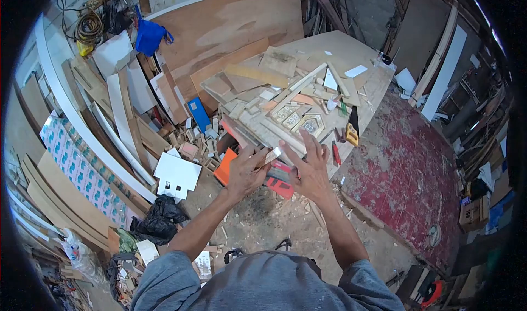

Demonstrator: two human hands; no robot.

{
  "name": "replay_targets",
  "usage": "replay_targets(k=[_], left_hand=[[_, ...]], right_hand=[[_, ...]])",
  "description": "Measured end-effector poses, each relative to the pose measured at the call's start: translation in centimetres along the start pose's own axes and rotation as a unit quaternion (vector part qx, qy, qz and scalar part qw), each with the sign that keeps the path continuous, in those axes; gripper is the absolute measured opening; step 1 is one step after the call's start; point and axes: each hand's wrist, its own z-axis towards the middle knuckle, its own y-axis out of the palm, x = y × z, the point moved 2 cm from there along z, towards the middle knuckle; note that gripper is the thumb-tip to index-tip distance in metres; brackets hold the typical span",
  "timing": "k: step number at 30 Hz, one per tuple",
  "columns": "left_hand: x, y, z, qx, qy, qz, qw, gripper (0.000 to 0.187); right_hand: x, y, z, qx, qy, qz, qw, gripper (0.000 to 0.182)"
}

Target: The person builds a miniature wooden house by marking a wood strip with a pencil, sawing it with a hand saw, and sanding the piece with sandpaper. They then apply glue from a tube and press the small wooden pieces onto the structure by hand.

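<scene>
Both hands are raised over the near edge of a cluttered workbench. My left hand is closed on a small pale wood piece, which sticks out from the fingers toward the right. My right hand is just to the right of it, fingers apart, with the index finger pointing up toward the piece. A red and grey tool shows below and between the hands, partly hidden by them. Beyond the fingers, small house-shaped wood pieces lie on the workbench.
A yellow-handled saw and red-handled pliers lie at the bench's right side. Wood offcuts are heaped at left, near a blue box. Long boards lean at far left. A worn red surface extends at right.
</scene>
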Motion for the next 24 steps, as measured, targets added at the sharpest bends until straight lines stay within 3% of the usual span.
replay_targets(k=[2, 8, 12, 14, 19, 24], left_hand=[[0.4, 0.8, 0.3, -0.027, -0.038, 0.021, 0.999, 0.034], [2.5, 4.2, 1.9, -0.034, -0.026, 0.055, 0.998, 0.035], [2.8, 7.1, 2.4, 0.008, -0.036, 0.036, 0.999, 0.036], [3.2, 8.1, 2.4, -0.007, -0.034, 0.043, 0.999, 0.035], [3.7, 11.3, 2.6, -0.018, -0.074, 0.017, 0.997, 0.033], [2.5, 13.6, 3.7, -0.029, -0.076, 0.037, 0.996, 0.034]], right_hand=[[1.9, -0.7, -0.4, 0.008, 0.02, -0.067, 0.998, 0.085], [5.0, -1.7, -2.2, 0.018, 0.027, -0.012, 0.999, 0.087], [7.4, -1.6, -4.4, 0.005, -0.031, 0.005, 0.999, 0.091], [8.3, -2.5, -4.9, 0.033, 0.045, 0.069, 0.996, 0.091], [9.7, -0.9, -5.5, -0.037, 0.044, 0.037, 0.998, 0.092], [11.6, -1.6, -5.1, 0.03, 0.071, 0.108, 0.991, 0.092]])
